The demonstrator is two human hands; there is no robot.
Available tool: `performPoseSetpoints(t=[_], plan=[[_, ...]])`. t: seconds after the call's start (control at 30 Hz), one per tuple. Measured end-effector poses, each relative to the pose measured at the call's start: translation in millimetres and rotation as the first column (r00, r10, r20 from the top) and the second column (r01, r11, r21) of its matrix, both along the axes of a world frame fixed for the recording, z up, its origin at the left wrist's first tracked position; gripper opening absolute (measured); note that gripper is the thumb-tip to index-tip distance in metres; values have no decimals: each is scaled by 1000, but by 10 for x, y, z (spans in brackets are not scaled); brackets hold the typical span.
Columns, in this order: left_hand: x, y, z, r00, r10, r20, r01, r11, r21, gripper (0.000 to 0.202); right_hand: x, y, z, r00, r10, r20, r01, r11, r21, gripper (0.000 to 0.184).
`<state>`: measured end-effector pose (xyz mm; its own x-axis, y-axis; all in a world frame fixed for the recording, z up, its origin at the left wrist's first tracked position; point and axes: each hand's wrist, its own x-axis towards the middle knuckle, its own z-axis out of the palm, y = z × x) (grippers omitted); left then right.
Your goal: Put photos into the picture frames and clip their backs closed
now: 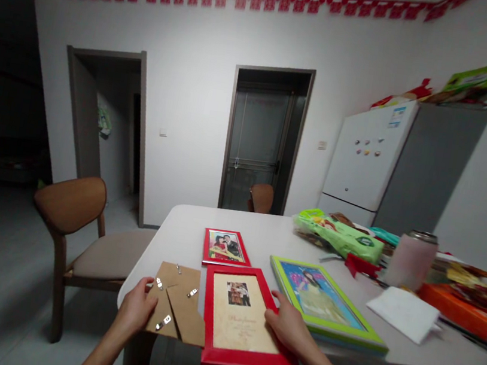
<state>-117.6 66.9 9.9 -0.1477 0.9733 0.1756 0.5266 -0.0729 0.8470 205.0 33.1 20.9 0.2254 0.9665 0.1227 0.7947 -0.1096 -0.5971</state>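
Observation:
My left hand (138,307) is closed on the left edge of a brown backing board (182,316), which has several small metal clips and a dark slanting slit. With my right hand (287,321) I grip the right side of a red picture frame (249,361). A cream sheet with a small photo shows inside it. The board's right edge meets the frame's left side. Just beyond lies a smaller red frame (226,246) with a photo of two people. To the right of my right hand rests a green frame (326,300) with a picture of a person in a pale dress.
All this is on or over a white table (263,233). On its right side are a green snack bag (340,232), a pink bottle (411,260), white paper (404,311) and an orange box (456,309). A wooden chair (72,207) stands left; a fridge (365,157) stands behind, right.

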Motion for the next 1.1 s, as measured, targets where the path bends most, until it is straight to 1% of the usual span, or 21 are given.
performPoseSetpoints(t=[0.03, 0.07, 0.1, 0.17, 0.2, 0.27, 0.3, 0.33, 0.4, 0.47, 0.53, 0.57, 0.63, 0.7, 0.73, 0.77, 0.8, 0.87, 0.97, 1.03, 1.1], plan=[[34, -25, 28, 999, 6, -34, -5, 1000, 30, 33, -4, -15, 43, 983, 12, -182, -17, 999, -29, 55], [98, -63, 59, 998, 6, -60, -2, 998, 59, 35, -13, -35, 85, 928, 30, -372, -54, 997, -53, 60], [197, -114, 93, 997, -1, -78, 8, 996, 85, 36, -26, -58, 127, 844, 50, -534, -98, 993, -62, 64], [491, -250, 163, 993, -66, -96, 78, 989, 123, 38, -66, -104, 205, 684, 74, -726, -158, 986, -49, 70], [675, -330, 199, 987, -124, -101, 137, 980, 143, 38, -89, -123, 242, 624, 84, -777, -174, 984, -34, 72], [1067, -493, 273, 935, -330, -126, 350, 916, 196, 45, -135, -150, 308, 539, 111, -835, -190, 982, 7, 75], [1250, -565, 311, 905, -403, -137, 424, 881, 211, 50, -154, -158, 338, 505, 132, -853, -200, 979, 34, 77], [1412, -626, 349, 873, -462, -153, 486, 847, 215, 54, -169, -162, 364, 478, 156, -864, -208, 976, 61, 77], [1640, -702, 423, 840, -496, -221, 540, 806, 243, 54, -182, -159, 401, 454, 197, -869, -220, 970, 105, 77], [1725, -720, 489, 813, -491, -311, 572, 773, 275, 49, -171, -139, 405, 491, 196, -849, -211, 972, 103, 77], [1684, -695, 547, 805, -458, -376, 576, 755, 314, 49, -135, -100, 368, 585, 175, -792, -184, 980, 80, 75], [1626, -672, 572, 819, -430, -380, 555, 759, 339, 49, -109, -74, 335, 648, 163, -744, -170, 983, 68, 73], [1454, -614, 612, 887, -338, -315, 446, 804, 393, 49, -44, -16, 252, 792, 138, -595, -143, 989, 39, 67], [1235, -549, 623, 955, -223, -194, 285, 866, 410, 45, 24, 37, 165, 923, 112, -368, -115, 993, 14, 61], [1118, -517, 609, 976, -169, -137, 210, 893, 398, 42, 54, 57, 126, 967, 97, -237, -96, 995, 15, 58], [1003, -488, 578, 987, -132, -91, 157, 916, 370, 40, 77, 70, 90, 991, 82, -110, -79, 996, 30, 55], [895, -463, 530, 992, -113, -55, 125, 934, 334, 38, 93, 76, 57, 998, 70, 0, -70, 996, 51, 51], [711, -433, 386, 994, -107, -7, 106, 967, 233, 36, 100, 72, 2, 987, 59, 148, -72, 994, 83, 45], [553, -435, 135, 994, -100, -43, 104, 990, 98, 33, 71, 44, -68, 961, 82, 264, -102, 993, 64, 36], [518, -457, 12, 988, -98, -115, 109, 990, 87, 34, 44, 25, -105, 943, 95, 318, -113, 993, 37, 31], [514, -477, -46, 976, -105, -190, 129, 985, 116, 36, 24, 14, -137, 926, 92, 367, -106, 994, 20, 29]])
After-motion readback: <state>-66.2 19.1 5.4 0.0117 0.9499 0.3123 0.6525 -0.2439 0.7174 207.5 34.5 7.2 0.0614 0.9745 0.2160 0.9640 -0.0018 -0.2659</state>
